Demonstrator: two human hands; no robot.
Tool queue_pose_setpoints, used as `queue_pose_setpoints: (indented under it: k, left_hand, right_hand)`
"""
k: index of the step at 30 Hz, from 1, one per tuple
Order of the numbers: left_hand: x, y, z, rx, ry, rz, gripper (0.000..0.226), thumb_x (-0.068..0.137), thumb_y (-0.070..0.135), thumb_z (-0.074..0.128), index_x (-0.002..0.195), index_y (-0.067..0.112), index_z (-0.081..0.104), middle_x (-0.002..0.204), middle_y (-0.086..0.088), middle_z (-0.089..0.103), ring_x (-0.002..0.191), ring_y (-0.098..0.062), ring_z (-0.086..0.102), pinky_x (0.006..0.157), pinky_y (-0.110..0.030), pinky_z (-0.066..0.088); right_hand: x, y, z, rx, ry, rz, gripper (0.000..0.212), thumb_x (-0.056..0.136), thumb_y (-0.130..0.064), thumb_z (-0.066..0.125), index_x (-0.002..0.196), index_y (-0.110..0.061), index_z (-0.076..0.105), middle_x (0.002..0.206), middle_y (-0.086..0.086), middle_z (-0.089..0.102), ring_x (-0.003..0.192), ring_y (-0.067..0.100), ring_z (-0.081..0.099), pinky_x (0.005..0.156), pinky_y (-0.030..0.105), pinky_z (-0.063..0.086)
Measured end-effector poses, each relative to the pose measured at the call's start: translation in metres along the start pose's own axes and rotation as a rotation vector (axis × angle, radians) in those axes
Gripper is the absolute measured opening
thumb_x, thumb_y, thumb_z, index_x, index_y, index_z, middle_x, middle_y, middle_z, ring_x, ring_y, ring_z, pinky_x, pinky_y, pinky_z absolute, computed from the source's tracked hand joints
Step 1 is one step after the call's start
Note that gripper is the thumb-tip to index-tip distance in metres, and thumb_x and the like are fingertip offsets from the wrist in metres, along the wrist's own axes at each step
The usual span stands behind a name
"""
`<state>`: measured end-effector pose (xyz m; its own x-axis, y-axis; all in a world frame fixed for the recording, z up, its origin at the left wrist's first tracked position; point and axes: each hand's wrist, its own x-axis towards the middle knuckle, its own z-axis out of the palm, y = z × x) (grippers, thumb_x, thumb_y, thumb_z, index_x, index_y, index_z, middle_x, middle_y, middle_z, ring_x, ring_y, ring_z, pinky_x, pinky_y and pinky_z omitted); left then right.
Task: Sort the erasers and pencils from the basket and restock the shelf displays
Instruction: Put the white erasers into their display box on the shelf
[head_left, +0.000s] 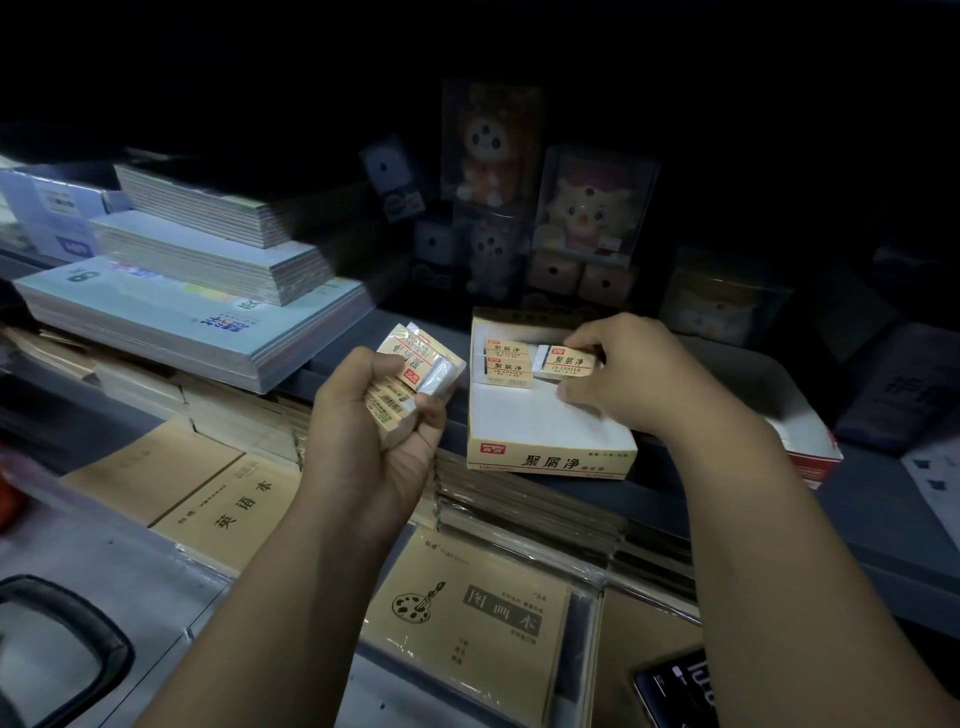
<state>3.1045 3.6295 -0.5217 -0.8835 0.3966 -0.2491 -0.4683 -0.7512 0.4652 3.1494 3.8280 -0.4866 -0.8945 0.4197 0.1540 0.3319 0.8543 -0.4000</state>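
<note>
Erasers (415, 371) bunched in the left hand (371, 441) could slip, as its curled fingers (431, 413) clamp a loose stack. The right hand (623, 374) pinches one eraser (566, 364), thumb and fingertips nearly closed on it, low in the box (550, 460). Set crooked, it may jam against the two boxed erasers (506, 358) just left of those fingertips.

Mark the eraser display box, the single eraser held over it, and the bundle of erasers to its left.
display box (550, 460): head view, printed front wall.
single eraser (567, 362): head view, middle of its label.
eraser bundle (408, 356): head view, label of the top eraser.
</note>
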Motion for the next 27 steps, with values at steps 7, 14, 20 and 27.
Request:
queue_pose_setpoints:
  k: [7,14,20,27]
  left_hand:
    - [0.001,0.001,-0.002,0.000,-0.012,-0.002,0.020,0.091,0.003,0.055,0.110,0.000,0.059,0.110,-0.023,0.067,0.108,-0.037,0.070,0.048,-0.015,0.045]
    - [0.001,0.000,-0.003,-0.002,-0.019,-0.006,0.018,0.091,0.003,0.055,0.108,0.000,0.059,0.112,-0.024,0.068,0.112,-0.038,0.069,0.048,-0.016,0.046]
    - [0.003,0.000,-0.003,0.002,-0.016,-0.002,0.017,0.091,0.003,0.056,0.107,0.000,0.059,0.111,-0.023,0.068,0.115,-0.036,0.067,0.048,-0.016,0.046]
    - [0.002,-0.001,-0.004,0.025,-0.015,0.009,0.009,0.091,0.001,0.055,0.097,0.000,0.061,0.104,-0.020,0.069,0.105,-0.028,0.066,0.047,-0.017,0.046]
  right_hand:
    - [0.001,0.003,-0.002,-0.044,-0.075,-0.058,0.039,0.090,-0.005,0.065,0.120,-0.029,0.073,0.117,-0.004,0.064,0.101,0.015,0.057,0.084,0.033,0.051]
    - [0.005,0.005,0.010,0.025,0.066,-0.009,0.022,0.085,-0.007,0.076,0.096,-0.027,0.076,0.101,-0.005,0.062,0.077,0.007,0.054,0.055,0.017,0.037]
    - [0.006,0.002,0.016,0.045,0.102,0.016,0.012,0.084,-0.014,0.079,0.084,-0.026,0.077,0.096,-0.004,0.068,0.087,0.018,0.064,0.078,0.038,0.058]
    - [0.006,-0.001,0.020,-0.002,0.118,-0.005,0.011,0.087,-0.022,0.076,0.077,-0.025,0.073,0.085,-0.008,0.065,0.082,0.018,0.062,0.077,0.044,0.059]
